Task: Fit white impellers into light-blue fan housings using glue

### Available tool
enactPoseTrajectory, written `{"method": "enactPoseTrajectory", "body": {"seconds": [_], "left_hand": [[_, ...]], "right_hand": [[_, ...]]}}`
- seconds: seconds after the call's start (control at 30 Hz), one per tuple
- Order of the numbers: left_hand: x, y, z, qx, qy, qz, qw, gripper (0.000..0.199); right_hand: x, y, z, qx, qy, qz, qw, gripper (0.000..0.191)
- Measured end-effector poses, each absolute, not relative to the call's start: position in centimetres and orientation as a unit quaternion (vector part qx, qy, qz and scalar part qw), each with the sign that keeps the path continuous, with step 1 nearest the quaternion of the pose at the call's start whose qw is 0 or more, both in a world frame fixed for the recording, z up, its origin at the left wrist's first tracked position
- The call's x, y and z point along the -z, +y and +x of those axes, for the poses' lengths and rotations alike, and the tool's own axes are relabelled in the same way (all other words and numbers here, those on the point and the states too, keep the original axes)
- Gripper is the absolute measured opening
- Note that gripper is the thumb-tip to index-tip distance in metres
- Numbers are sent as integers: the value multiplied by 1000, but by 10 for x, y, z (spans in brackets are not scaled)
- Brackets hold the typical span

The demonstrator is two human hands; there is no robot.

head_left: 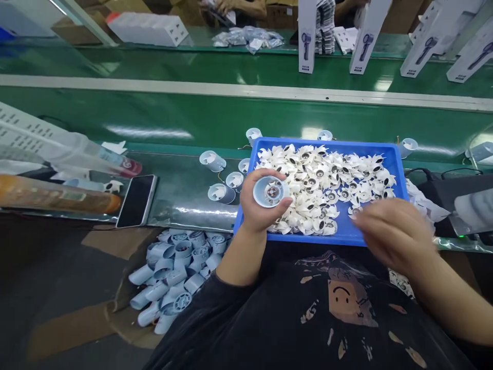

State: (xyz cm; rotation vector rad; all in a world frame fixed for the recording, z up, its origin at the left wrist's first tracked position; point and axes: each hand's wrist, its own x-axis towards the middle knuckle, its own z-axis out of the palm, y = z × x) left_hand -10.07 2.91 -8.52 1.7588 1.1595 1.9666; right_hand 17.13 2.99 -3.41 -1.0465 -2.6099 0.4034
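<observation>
Over the blue tray's (400,174) left edge, the left hand (262,203) grips a round fan housing (270,191) upright, while the blurred right hand (389,231) hovers, fingers loosely spread, at its front edge.

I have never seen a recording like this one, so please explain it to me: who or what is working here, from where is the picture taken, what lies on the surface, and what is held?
There is no machine here; a person works with two bare hands. The one picture comes from a camera worn on the head, looking forward and down.

The left hand holds a short pale-blue fan housing, its open end facing the camera. The right hand is blurred and hangs over the near edge of a blue tray full of white fan impellers; I cannot tell whether it grips one.

More housings stand left of the tray, beside a dark phone. A heap of housings lies lower down, left of the person. Behind runs a green conveyor belt with white product boxes beyond it.
</observation>
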Motion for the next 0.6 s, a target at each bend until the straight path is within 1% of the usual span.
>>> {"method": "enactPoseTrajectory", "body": {"seconds": [0.07, 0.13, 0.2, 0.27, 0.33, 0.4, 0.5, 0.6], "left_hand": [[84, 26, -100, -654, 417, 619, 126, 50], [83, 25, -100, -638, 426, 629, 127, 49], [82, 24, -98, -633, 425, 634, 132, 48], [83, 26, -96, -635, 422, 631, 141, 50], [85, 28, -94, -646, 417, 621, 155, 54], [87, 31, -94, -658, 412, 608, 167, 59], [87, 32, -96, -666, 407, 601, 170, 61], [80, 23, -96, -607, 428, 652, 152, 54]], "right_hand": [[43, 43, 154, -131, -914, -382, 25, 17], [53, 55, 141, -127, -904, -401, -76, 19], [60, 61, 133, -128, -893, -415, -120, 23], [64, 63, 128, -139, -884, -425, -136, 28], [64, 64, 128, -165, -877, -432, -131, 27], [61, 63, 133, -201, -866, -447, -102, 24], [52, 58, 145, -290, -835, -468, -16, 25], [42, 46, 157, -421, -787, -445, 73, 37]]}}
